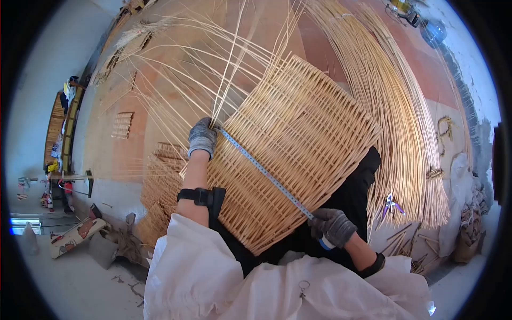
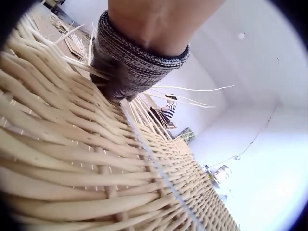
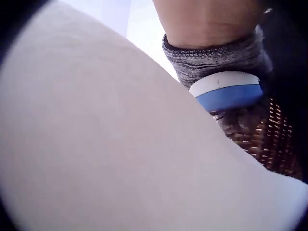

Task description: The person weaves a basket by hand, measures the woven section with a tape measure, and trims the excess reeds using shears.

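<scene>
A woven wicker panel (image 1: 304,128) lies tilted across the person's lap, long loose rods fanning from its far left edge. The blade of a tape measure (image 1: 260,168) runs straight across the weave, from the left edge to the lower right edge. At the left end, the gloved left hand (image 1: 202,136) holds the blade's tip against the panel's edge; its fingertips are hidden in the left wrist view. The gloved right hand (image 1: 336,228) grips the blue and white tape case (image 3: 228,91) by the near edge. A sleeve covers much of the right wrist view.
Long bundles of wicker rods (image 1: 381,106) stretch along the right, with purple-handled pruning shears (image 1: 392,206) on their near end. More woven pieces (image 1: 162,178) lie on the floor at left. Cut sticks (image 1: 397,242) are scattered at lower right. Another person (image 2: 167,111) sits farther off.
</scene>
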The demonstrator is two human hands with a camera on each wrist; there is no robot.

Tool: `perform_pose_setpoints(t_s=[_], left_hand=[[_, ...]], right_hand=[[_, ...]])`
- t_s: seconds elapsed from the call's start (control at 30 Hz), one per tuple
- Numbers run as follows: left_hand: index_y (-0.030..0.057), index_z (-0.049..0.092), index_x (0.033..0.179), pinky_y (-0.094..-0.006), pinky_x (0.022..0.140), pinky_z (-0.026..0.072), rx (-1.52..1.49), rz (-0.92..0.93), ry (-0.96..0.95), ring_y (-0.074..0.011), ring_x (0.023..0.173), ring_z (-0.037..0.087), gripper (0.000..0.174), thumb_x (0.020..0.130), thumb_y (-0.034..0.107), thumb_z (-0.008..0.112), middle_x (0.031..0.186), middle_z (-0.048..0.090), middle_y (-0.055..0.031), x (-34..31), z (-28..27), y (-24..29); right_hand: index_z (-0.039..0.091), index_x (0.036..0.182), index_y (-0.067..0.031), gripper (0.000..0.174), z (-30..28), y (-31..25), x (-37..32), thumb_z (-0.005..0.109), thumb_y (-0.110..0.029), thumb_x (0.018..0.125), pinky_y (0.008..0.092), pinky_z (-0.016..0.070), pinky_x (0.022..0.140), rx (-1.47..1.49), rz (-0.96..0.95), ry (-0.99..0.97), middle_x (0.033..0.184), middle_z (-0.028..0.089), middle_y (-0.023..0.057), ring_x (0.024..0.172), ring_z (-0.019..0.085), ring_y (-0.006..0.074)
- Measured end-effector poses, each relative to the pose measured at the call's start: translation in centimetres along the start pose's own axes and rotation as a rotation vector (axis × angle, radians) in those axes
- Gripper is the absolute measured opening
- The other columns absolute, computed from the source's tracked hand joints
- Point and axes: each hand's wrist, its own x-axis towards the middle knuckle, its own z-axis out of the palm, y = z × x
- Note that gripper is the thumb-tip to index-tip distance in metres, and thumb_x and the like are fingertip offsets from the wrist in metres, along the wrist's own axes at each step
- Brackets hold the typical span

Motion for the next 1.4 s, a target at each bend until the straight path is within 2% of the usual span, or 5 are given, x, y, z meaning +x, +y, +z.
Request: perform_pose_setpoints(t_s=[0.27,0.7,1.17,1.3,1.4], left_hand=[[0.0096,0.059,0.093,-0.0376,0.072,0.0445,-0.003,0.117,-0.152,-0.0324,0.080,0.056,0.022,0.076,0.022,0.059,0.086,0.060,-0.0150,1.4,0.3,-1.7],[0.0095,0.062,0.087,-0.0281,0.062,0.0455,-0.187,0.034,0.037,-0.0148,0.062,0.056,0.019,0.073,0.021,0.062,0.072,0.062,-0.0069,1.1,-1.7,0.8],[0.0076,0.060,0.101,-0.0361,0.081,0.0448,0.078,-0.047,-0.275,-0.0276,0.095,0.056,0.044,0.074,0.043,0.056,0.104,0.058,-0.0149,9.2,2.0,10.5],[0.0111,0.060,0.101,-0.0353,0.084,0.0429,0.213,0.183,0.052,-0.0271,0.097,0.054,0.031,0.077,0.031,0.057,0.103,0.058,-0.0153,8.8,2.6,10.1],[0.0077,0.057,0.106,-0.0352,0.088,0.0400,0.197,0.087,-0.223,-0.0279,0.101,0.052,0.042,0.078,0.039,0.052,0.107,0.056,-0.0151,9.3,2.0,11.3]], right_hand=[[0.057,0.090,0.0024,0.014,1.4,2.4,-0.2,0.049,-0.008,0.084,0.0261,0.0471,0.053,0.059,0.062,-0.011,0.070,0.060,0.0091,0.057,0.057,0.0152],[0.053,0.084,0.0020,0.014,0.3,-3.0,-0.5,0.047,-0.011,0.086,0.0251,0.0427,0.047,0.153,-0.180,0.143,0.061,0.055,0.0077,0.051,0.053,0.0136],[0.052,0.089,0.0025,0.014,-1.7,-5.7,6.2,0.044,-0.009,0.088,0.0272,0.0468,0.051,0.289,-0.260,0.284,0.067,0.055,0.0062,0.055,0.053,0.0151],[0.052,0.085,0.0026,0.015,-1.9,-4.5,7.3,0.045,-0.010,0.088,0.0270,0.0463,0.053,0.110,-0.319,0.324,0.065,0.055,0.0071,0.055,0.053,0.0145],[0.051,0.086,0.0020,0.015,-2.0,-4.7,6.8,0.044,-0.011,0.088,0.0268,0.0467,0.051,0.045,-0.367,0.333,0.065,0.054,0.0060,0.053,0.053,0.0142]])
